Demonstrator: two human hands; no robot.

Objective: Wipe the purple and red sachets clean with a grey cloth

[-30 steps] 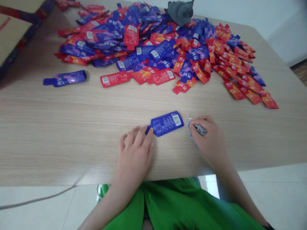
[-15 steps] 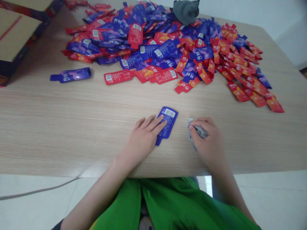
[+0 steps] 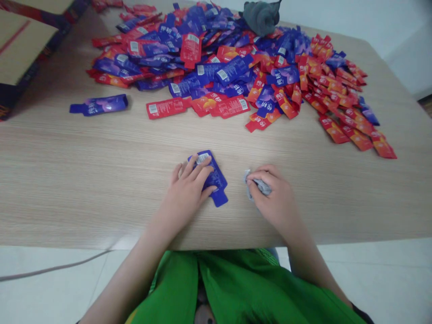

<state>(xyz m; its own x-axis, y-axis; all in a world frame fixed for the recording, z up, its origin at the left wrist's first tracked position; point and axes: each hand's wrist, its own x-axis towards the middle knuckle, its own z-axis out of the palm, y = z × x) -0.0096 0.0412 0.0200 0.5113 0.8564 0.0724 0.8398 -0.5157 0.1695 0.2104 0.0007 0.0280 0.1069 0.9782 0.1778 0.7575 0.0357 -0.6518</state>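
A blue sachet (image 3: pixel 218 177) with a white barcode lies flat on the table, its narrow spout end towards me and to the right. My left hand (image 3: pixel 187 186) rests on its left part, fingers spread over the surface and covering some of the print. To the right of the sachet, my right hand (image 3: pixel 275 191) pinches a crumpled grey cloth (image 3: pixel 263 186) between thumb and fingers. The cloth is apart from the sachet, close to the tabletop.
A large heap of blue sachets (image 3: pixel 232 69) and red sachets (image 3: pixel 191 49) spreads across the back of the table (image 3: pixel 118 180). A single blue sachet (image 3: pixel 104 105) lies at left, near a cardboard box (image 3: pixel 23 49). A dark grey bundle (image 3: pixel 260 19) sits behind the heap.
My left hand has moved left along with the blue sachet, which has turned so its spout end points right. My right hand has shifted left with the cloth.
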